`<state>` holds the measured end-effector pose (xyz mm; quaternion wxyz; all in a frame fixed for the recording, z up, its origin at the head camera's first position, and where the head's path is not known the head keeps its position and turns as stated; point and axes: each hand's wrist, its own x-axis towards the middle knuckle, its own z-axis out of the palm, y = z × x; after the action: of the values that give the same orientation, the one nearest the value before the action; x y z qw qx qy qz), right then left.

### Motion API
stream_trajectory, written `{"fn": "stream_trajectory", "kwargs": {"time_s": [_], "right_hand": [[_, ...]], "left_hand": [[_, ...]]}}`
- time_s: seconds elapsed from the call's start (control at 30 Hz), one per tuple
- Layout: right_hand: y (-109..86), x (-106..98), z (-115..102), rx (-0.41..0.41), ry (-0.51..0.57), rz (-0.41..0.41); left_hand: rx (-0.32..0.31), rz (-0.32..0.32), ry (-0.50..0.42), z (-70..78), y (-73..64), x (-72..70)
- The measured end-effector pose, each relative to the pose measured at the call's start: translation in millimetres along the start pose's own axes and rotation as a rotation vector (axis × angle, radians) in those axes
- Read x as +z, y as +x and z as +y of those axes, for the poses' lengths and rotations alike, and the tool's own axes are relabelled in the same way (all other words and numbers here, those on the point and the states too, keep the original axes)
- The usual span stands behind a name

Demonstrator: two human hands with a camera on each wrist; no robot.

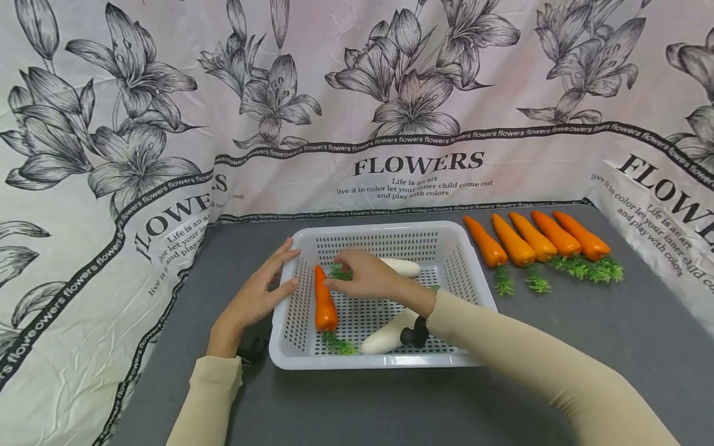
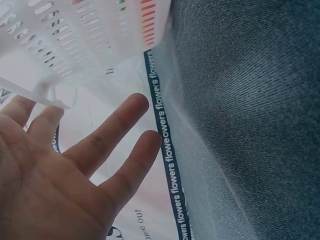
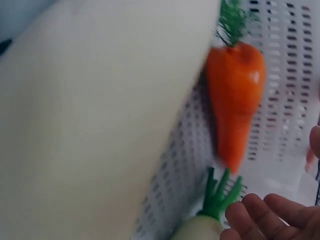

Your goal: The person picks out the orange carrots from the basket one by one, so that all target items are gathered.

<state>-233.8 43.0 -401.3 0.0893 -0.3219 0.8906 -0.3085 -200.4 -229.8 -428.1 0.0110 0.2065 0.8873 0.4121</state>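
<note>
A white plastic basket (image 1: 385, 362) with slotted walls holds an orange carrot (image 1: 325, 303) and two white radishes. My left hand (image 1: 253, 300) rests on the basket's left rim, fingers spread; in the left wrist view two fingers stretch straight past it. My right hand (image 1: 370, 275) reaches inside, over the green-topped far white radish (image 1: 403, 267), hiding part of it. The right wrist view shows relaxed fingertips (image 3: 250, 215) right beside its green stalks (image 3: 220, 192), not wrapped round them. The near white radish (image 1: 385, 336) lies below the right forearm, partly covered by it.
Several orange carrots (image 1: 535, 238) with green tops lie in a row on the grey tabletop, right of the basket. A flower-printed cloth (image 1: 418, 176) stands behind and along both sides.
</note>
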Motion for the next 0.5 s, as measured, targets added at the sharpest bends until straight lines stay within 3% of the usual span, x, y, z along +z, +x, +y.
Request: {"fn": "stream_trajectory", "kwargs": {"time_s": [0.5], "right_hand": [[-0.9,26,-5,0.029,-0.057,-0.069]], "left_hand": [[0.0,0.0,0.008,-0.6,-0.9,0.1]]}}
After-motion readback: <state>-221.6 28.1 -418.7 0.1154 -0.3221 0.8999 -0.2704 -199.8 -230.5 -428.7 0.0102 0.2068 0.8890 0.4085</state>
